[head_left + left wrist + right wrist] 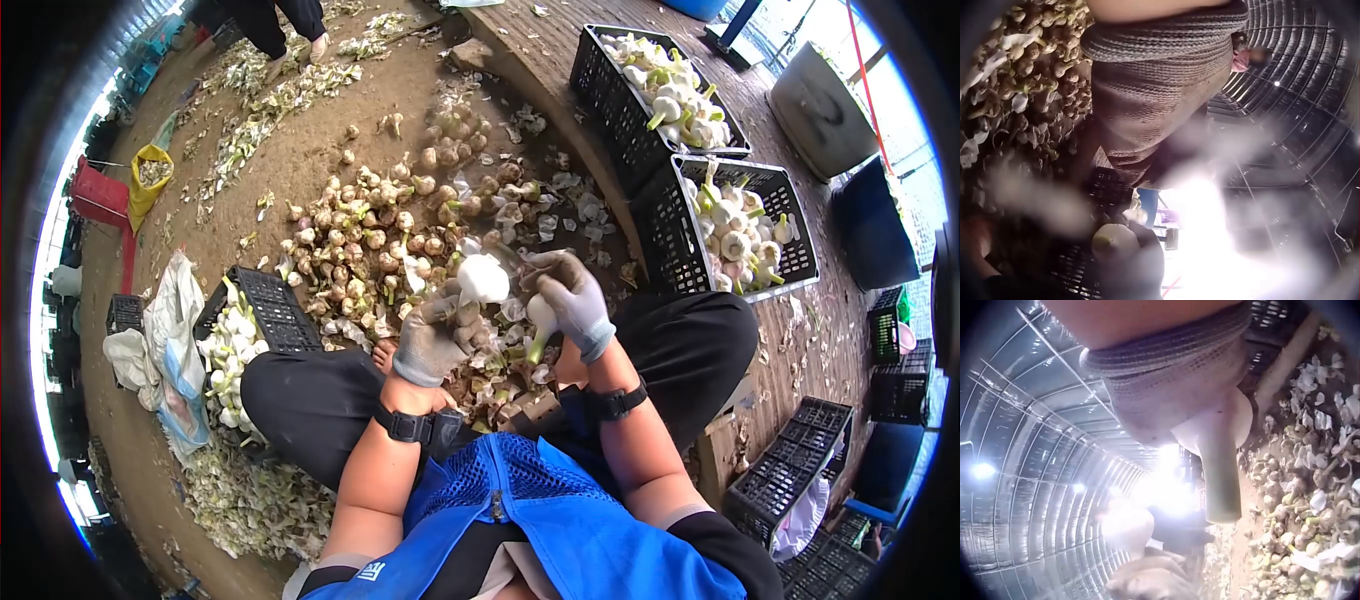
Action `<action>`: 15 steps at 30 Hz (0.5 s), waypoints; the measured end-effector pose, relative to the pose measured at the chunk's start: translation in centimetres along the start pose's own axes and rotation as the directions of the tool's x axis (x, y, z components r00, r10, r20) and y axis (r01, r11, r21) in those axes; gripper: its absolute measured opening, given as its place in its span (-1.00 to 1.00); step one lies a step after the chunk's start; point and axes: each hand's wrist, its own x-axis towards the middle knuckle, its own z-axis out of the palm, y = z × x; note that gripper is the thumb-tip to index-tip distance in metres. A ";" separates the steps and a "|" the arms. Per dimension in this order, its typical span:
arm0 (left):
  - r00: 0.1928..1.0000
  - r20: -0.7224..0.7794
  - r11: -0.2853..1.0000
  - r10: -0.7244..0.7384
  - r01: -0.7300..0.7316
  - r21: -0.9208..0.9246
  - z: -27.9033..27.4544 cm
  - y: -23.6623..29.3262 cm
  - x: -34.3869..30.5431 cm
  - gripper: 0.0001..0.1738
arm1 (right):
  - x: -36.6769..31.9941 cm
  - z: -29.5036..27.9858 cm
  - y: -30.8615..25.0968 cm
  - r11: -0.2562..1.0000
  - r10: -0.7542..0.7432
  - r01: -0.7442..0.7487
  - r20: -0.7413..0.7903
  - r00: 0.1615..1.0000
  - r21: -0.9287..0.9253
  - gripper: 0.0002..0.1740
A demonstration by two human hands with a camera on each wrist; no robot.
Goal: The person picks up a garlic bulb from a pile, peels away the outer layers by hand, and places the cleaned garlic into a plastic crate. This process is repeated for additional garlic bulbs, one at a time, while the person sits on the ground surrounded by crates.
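Both hands wear soiled knit gloves and meet over a heap of garlic. My left hand [432,335] holds a smooth white garlic bulb [483,279] upright at its fingertips. My right hand [573,300] grips a second garlic bulb [541,318] against its palm, with the cut green stem [1221,481] pointing down. Its thumb and forefinger reach toward the left hand's bulb, and dark bits of skin show between them. In the right wrist view the left hand's bulb [1127,525] appears pale and blurred. Below lie many unpeeled garlic bulbs [375,235].
Two black crates [650,150] [800,270] of cleaned garlic stand on the wooden platform at right. Another black crate [275,310] sits by the left knee, near cleaned bulbs [232,350]. Loose skins [255,500] cover the ground. Another person's legs [265,25] show at far left.
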 end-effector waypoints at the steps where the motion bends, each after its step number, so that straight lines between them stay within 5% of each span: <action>1: 0.991 -0.054 0.975 0.123 -0.110 0.194 0.5 -0.2 0.0 -0.77 | -0.3 0.9 -1.1 0.992 0.089 -0.097 0.097 0.991 0.084 -0.52; 3: 0.929 -0.100 0.785 0.357 -0.240 0.572 1.4 -0.9 0.2 -0.83 | -1.2 2.4 -2.0 0.995 0.024 -0.042 0.192 0.981 0.093 -0.33; 4: 0.921 0.128 0.561 0.369 -0.330 0.759 0.5 -1.0 0.6 -0.82 | -1.3 2.8 -1.5 0.991 -0.065 0.036 0.240 0.969 0.126 -0.29; 5: 0.922 0.147 0.416 0.357 -0.298 0.859 -0.2 -1.2 0.8 -0.81 | -1.6 3.0 -1.0 0.997 -0.050 0.033 0.261 0.964 0.069 -0.31; 8: 0.885 0.201 0.077 0.420 -0.256 0.964 -0.7 -2.4 1.7 -0.67 | -1.7 2.9 0.2 0.989 0.113 -0.106 -0.066 0.991 0.105 -0.41; 10: 0.900 0.074 0.211 0.430 -0.179 0.961 -2.0 -3.1 2.3 -0.60 | -1.4 1.9 -1.6 0.902 0.150 -0.028 -0.253 0.956 0.430 -0.57; 11: 0.911 0.122 0.068 0.394 -0.161 0.985 -2.9 -3.1 2.4 -0.54 | -1.1 -0.5 -2.7 0.898 0.104 0.006 -0.225 0.969 0.441 -0.57; 12: 0.937 0.001 0.256 0.349 -0.096 0.962 -1.7 -3.8 2.3 -0.55 | -0.8 -3.6 -3.9 0.890 0.062 0.031 -0.188 0.980 0.456 -0.54; 14: 0.960 -0.009 0.088 0.279 -0.016 0.996 -2.6 -4.4 2.6 -0.55 | 1.3 -10.4 -5.5 0.897 0.010 0.211 -0.495 0.869 0.388 -0.42; 15: 0.967 -0.020 0.081 0.253 0.000 0.997 -2.5 -4.8 3.0 -0.57 | 1.9 -15.3 -6.4 0.830 -0.028 0.301 -0.504 0.863 0.470 -0.43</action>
